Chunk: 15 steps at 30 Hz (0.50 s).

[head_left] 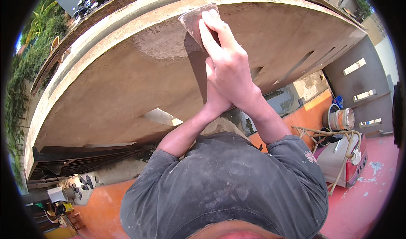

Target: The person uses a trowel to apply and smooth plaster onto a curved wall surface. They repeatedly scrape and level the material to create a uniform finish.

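Observation:
A flat metal scraper [195, 20] with a wide blade lies against the upper part of a rough plastered wall [114, 87], just under its pale top edge. My right hand [230, 57] presses on it, two fingers stretched along the blade. The handle is hidden beneath this hand. My left hand [216, 100] crosses in behind the right one at the wrist, and its fingers are mostly covered, so its grip cannot be seen. Left of the blade, a patch of rougher, greyish plaster [158, 40] shows on the wall. The scraper casts a long shadow downward.
Slots pierce the wall, one beside my left forearm. On the right, a bucket [346, 119] and a cane-framed chair [351, 142] stand near a grey side wall [359, 74]. Shoes [86, 182] lie at lower left by the orange floor [105, 209]. Greenery [42, 36] grows beyond the wall.

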Available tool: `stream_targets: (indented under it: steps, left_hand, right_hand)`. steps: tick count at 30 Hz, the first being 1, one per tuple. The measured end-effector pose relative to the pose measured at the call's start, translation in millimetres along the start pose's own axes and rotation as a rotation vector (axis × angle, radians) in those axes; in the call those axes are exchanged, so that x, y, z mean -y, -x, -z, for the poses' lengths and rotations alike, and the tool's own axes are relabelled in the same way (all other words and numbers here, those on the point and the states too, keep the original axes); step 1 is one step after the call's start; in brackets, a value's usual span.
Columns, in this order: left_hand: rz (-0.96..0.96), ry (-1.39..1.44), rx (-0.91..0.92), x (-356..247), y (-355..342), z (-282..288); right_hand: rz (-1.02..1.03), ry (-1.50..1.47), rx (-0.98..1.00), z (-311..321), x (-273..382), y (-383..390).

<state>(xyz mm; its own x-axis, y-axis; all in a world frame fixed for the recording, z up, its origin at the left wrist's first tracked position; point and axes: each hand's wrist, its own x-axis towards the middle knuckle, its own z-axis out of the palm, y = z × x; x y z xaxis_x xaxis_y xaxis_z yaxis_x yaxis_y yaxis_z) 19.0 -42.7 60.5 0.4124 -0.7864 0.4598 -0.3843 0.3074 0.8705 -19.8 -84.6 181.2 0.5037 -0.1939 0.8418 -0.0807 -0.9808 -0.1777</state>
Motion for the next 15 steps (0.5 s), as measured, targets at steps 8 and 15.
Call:
stream_targets:
  steps: [8, 15]
  left_hand:
    - [0.032, -0.037, 0.056, 13, 16, -7]
    - [0.027, -0.054, 0.137, 10, 7, -5]
  right_hand:
    - [-0.028, -0.048, 0.037, 3, -1, 13]
    - [-0.012, -0.086, 0.015, 5, -4, 4]
